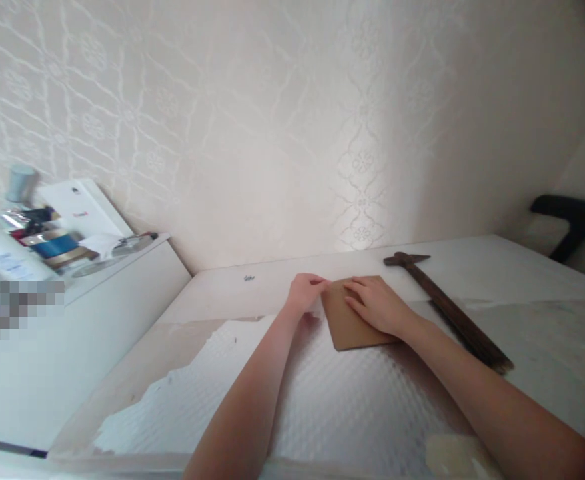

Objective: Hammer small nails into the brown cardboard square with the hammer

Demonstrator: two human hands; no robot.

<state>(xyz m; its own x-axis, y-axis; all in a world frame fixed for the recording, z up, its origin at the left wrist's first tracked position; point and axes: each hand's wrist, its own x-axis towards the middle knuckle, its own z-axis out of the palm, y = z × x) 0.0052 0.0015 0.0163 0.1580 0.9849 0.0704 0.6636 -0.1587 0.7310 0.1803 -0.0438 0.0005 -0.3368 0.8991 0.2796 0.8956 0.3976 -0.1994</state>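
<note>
A brown rectangular board (355,323), like cardboard or fiberboard, lies on the textured white covering of the tabletop. My left hand (306,291) is at its far left corner, thumb and fingers pinched together; what they hold, if anything, is too small to tell. On top of the board my right hand (375,303) rests with its fingers spread, pressing lightly on the surface. Right of the board lies a hammer (452,310) with a dark wooden handle, its head toward the wall. A little pile of small dark nails or screws (249,278) sits left of my left hand.
At the left stands a white cabinet (117,320) holding a white box (87,207), a blue tape roll (55,245), a white bottle (10,250) and other clutter. A patterned wall (267,147) closes off the back. A black armrest-like part (572,213) juts in at right.
</note>
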